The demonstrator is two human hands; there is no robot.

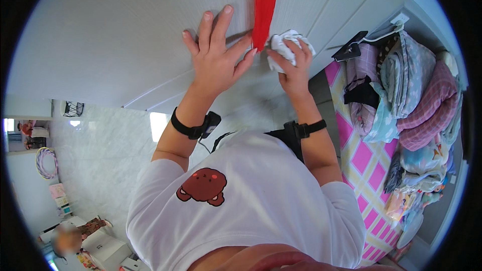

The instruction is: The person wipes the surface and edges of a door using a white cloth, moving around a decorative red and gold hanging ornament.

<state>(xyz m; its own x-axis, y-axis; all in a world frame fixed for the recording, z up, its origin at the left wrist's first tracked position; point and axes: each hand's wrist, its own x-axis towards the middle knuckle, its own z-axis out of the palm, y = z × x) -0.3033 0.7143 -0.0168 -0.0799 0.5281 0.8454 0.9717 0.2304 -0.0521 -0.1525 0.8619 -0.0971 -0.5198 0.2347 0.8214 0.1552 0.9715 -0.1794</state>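
Observation:
A pale grey panelled surface (135, 35), like a door, fills the upper part of the head view. Down it hangs a red fabric strip (265, 7). My left hand (217, 57) has its thumb and index finger at the strip's lower left edge, pinching it, while the other fingers spread flat against the panel. Bunched in my right hand (297, 70) is a white cloth (290, 37), pressed to the panel just right of the strip's lower end. Part of the cloth is hidden under my fingers.
At the right, folded quilts (409, 80) and clothes are piled on a bed with a pink-and-white patterned cover (361, 158). A shiny pale tiled floor (95, 155) lies to the left. Beyond it are a hoop (46, 163), a white box (104, 246) and a blurred person (68, 241).

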